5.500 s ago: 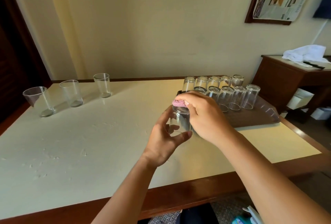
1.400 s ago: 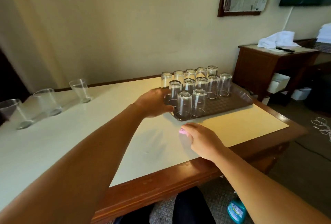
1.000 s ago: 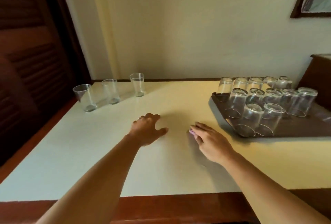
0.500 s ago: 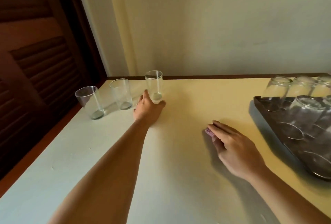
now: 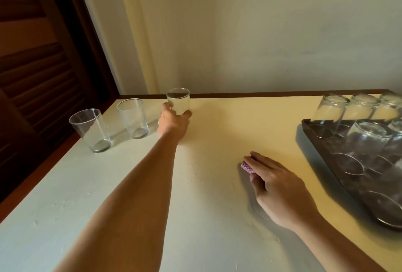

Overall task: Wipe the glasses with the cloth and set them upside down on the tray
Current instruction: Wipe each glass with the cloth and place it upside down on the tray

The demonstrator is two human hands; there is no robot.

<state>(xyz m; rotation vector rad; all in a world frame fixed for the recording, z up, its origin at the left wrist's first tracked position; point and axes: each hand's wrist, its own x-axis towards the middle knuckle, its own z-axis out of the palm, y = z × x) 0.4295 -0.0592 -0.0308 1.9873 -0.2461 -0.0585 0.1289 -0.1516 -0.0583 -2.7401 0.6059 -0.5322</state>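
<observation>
Resting nearest on the counter (image 5: 130, 184), the right hand (image 5: 280, 191) lies over the pink cloth (image 5: 247, 167), fingers bent onto it, pinning it flat. Farther out, the left hand (image 5: 174, 122) has curled around the lower part of the nearest upright glass (image 5: 178, 101), close to the counter's back edge. This looks like the fetching step: next, I would guess, that glass must be lifted and brought to the cloth. It stands mouth up, long axis vertical. Two more glasses (image 5: 90, 130) stand upright beyond to the left. On the tray (image 5: 326, 147) to the right, finished glasses (image 5: 329, 115) sit mouth down.
</observation>
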